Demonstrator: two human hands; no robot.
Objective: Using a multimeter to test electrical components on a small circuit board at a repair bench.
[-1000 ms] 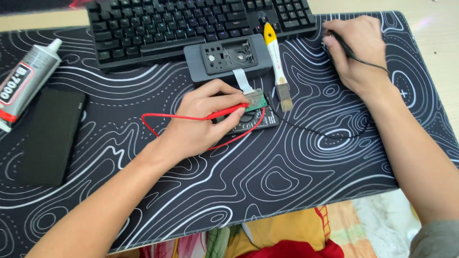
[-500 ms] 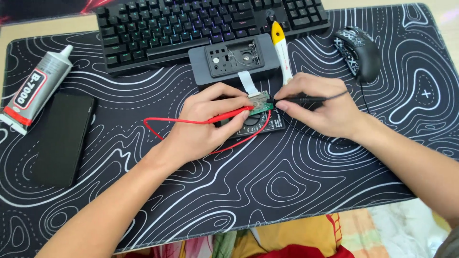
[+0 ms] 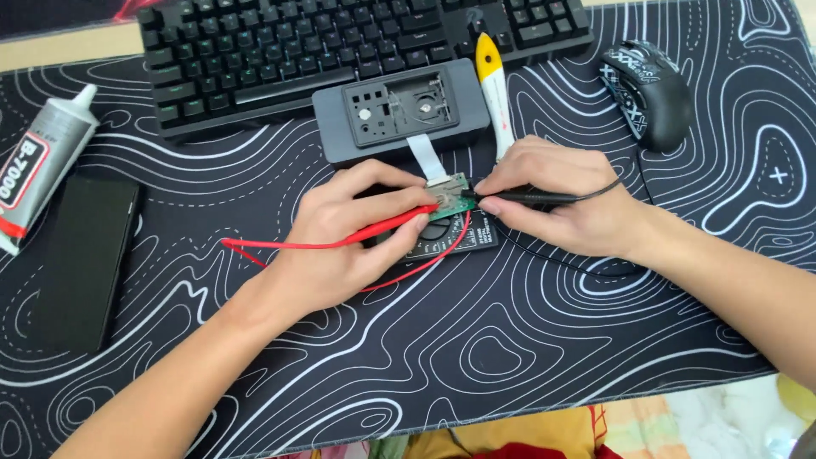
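Note:
My left hand (image 3: 344,238) grips a red test probe (image 3: 387,227) whose tip rests on a small green circuit board (image 3: 453,196). In my right hand (image 3: 561,200) is a black test probe (image 3: 520,196), its tip touching the same board from the right. The board lies over a black multimeter (image 3: 455,235), mostly hidden under my fingers. A white ribbon cable (image 3: 425,157) links the board to a grey opened device housing (image 3: 399,110) just behind it. The red lead (image 3: 280,246) loops leftward on the mat.
A black keyboard (image 3: 340,42) lies at the back, a black mouse (image 3: 650,89) at right. A yellow-handled tool (image 3: 495,85) sits beside the housing. A glue tube (image 3: 38,166) and a dark phone (image 3: 85,255) lie at left on the patterned desk mat (image 3: 510,340).
My right hand came from the mouse area at the far right to the board, bringing the black probe onto it. The left hand kept the red probe in place.

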